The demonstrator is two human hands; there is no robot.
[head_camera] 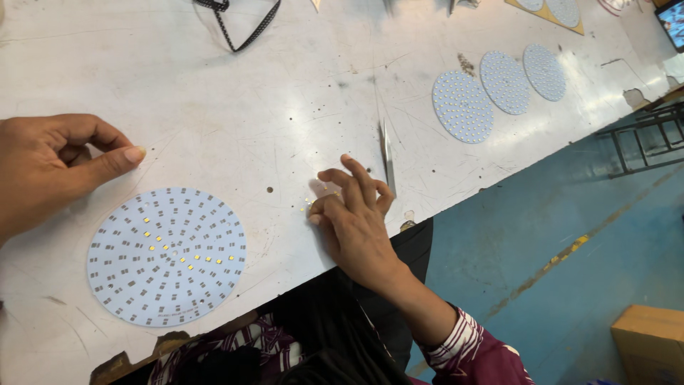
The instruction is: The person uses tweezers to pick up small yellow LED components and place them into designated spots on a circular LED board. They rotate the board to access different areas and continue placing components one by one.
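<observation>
A round white circuit disc (167, 255) lies near the table's front edge, with a few small yellow chips set near its middle. My left hand (50, 164) rests curled on the table just above and left of the disc, thumb pointing right, holding nothing. My right hand (354, 214) holds slim metal tweezers (387, 153) that stick up past the fingers. Its fingertips press down on a scatter of tiny yellow chips (311, 203) loose on the table, right of the disc.
Three more round discs (463, 107) (504, 82) (544, 72) lie in a row at the far right of the white table (285, 85). A black strap (239, 28) lies at the back. The blue floor (570, 235) and a cardboard box (652, 342) are on the right.
</observation>
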